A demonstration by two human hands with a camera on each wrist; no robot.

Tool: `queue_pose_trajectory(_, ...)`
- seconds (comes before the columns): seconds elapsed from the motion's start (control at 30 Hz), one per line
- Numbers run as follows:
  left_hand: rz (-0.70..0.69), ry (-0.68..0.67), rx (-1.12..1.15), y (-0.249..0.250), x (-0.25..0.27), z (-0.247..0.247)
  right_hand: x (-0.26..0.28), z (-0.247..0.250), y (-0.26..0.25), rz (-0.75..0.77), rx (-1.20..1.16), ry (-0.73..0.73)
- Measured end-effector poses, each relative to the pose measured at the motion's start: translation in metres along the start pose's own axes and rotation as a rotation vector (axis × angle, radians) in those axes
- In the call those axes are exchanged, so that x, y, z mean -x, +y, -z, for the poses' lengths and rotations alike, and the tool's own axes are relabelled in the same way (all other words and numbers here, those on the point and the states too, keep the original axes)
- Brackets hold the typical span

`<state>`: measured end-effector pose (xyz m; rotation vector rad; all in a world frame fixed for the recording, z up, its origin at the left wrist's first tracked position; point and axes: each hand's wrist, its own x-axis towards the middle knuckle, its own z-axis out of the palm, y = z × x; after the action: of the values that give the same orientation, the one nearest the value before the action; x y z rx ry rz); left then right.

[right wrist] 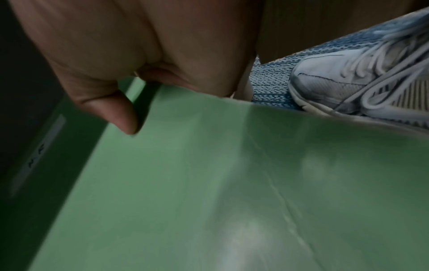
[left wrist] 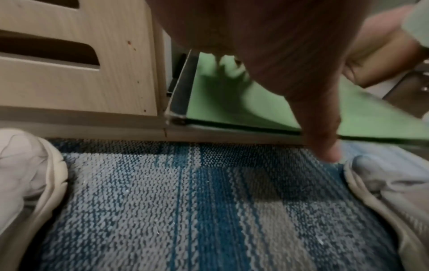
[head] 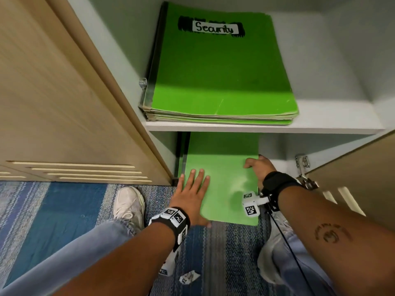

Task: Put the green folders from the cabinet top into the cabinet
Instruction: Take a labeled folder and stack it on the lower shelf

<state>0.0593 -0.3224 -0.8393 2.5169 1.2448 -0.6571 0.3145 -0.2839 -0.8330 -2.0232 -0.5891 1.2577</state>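
Note:
A green folder (head: pixel 224 174) lies half inside the cabinet's bottom compartment, its near end sticking out over the carpet. My left hand (head: pixel 192 189) lies flat on its left part with straight fingers. My right hand (head: pixel 256 167) grips its right edge, thumb on top, fingers underneath. The left wrist view shows the green folder (left wrist: pixel 255 108) at the compartment's sill; in the right wrist view my thumb (right wrist: pixel 123 117) presses on the green folder (right wrist: pixel 209 183). A stack of green folders (head: pixel 218 71) labelled "Security" rests on the shelf above.
The white shelf (head: pixel 320 127) has bare room to the right of the stack. Wooden cabinet doors stand open at left (head: pixel 64 92) and right (head: pixel 352 178). My white shoes (head: pixel 128 206) stand on the blue striped carpet (head: pixel 53 221) close to the cabinet.

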Motion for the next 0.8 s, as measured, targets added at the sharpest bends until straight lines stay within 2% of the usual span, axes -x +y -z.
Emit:
queue_pose_trajectory(0.23,-0.014,-0.157,0.056,-0.023,-0.030,0.005,-0.035,-0.023,-0.016,0.055,0.087,-0.052)
queue_pose_trajectory(0.33,-0.019,-0.206,0.095,-0.031,-0.040,0.017,-0.048,-0.027,-0.031,0.087,0.243,-0.057)
queue_pose_trajectory(0.43,0.003,-0.237,0.123,-0.036,-0.053,0.027,-0.051,-0.028,-0.035,0.123,0.515,-0.098)
queue_pose_trajectory(0.57,0.039,-0.229,0.122,-0.038,-0.069,0.030,-0.044,-0.032,-0.028,0.139,0.812,-0.112)
queue_pose_trajectory(0.67,0.055,-0.215,0.127,-0.039,-0.077,0.030,-0.043,-0.035,-0.024,0.145,0.893,-0.121)
queue_pose_trajectory(0.8,0.053,-0.189,0.102,-0.043,-0.083,0.030,-0.038,-0.036,-0.024,0.233,0.980,-0.132)
